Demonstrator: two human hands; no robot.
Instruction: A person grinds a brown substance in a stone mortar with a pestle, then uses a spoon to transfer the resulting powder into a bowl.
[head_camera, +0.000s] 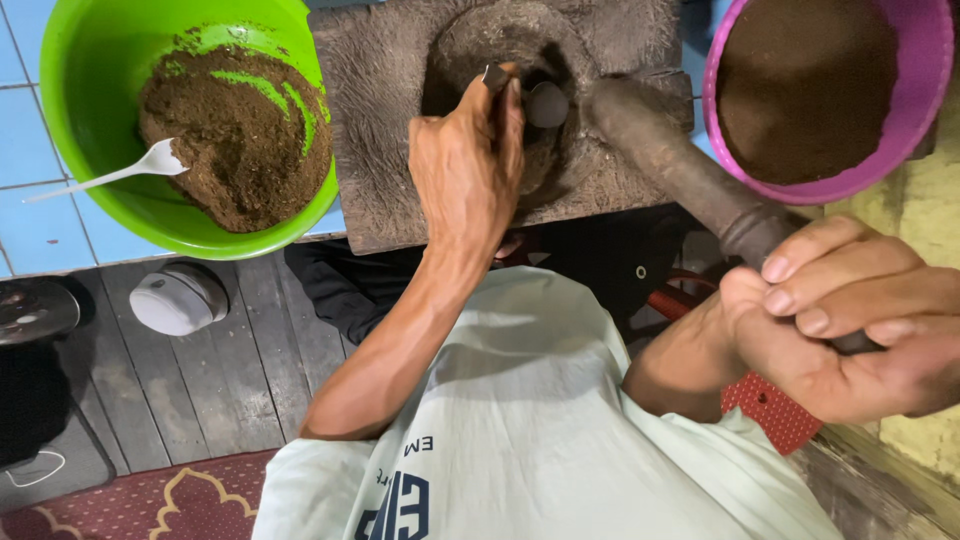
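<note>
At the top of the view, between two plastic bowls, sits a dark wooden mortar block (390, 190) with a round hollow (500, 50) carved in it. The left hand (467, 165) reaches into that hollow, its fingers pinched around the handle of a metal spoon (545, 103), whose rounded bowl shows just right of the fingertips. The right hand (850, 330) is clenched around the lower end of a long, dark wooden pestle (670, 165). The pestle slants up and to the left, and its thick head rests at the right edge of the hollow, just beside the spoon.

To the left, a green bowl (80, 90) holds a heap of brown ground powder (240, 150), with a white plastic spoon (120, 175) lying in it, its tip in the powder and its handle toward the rim. To the right, a purple bowl (925, 110) is nearly full of finer, darker brown powder (805, 85).

Below the mortar, the person's pale shirt (540, 420) fills the lower middle of the view. A white round lid-like thing (178, 297) lies on the dark plank floor (230, 370), and a red patterned mat (150, 505) shows at the bottom left.
</note>
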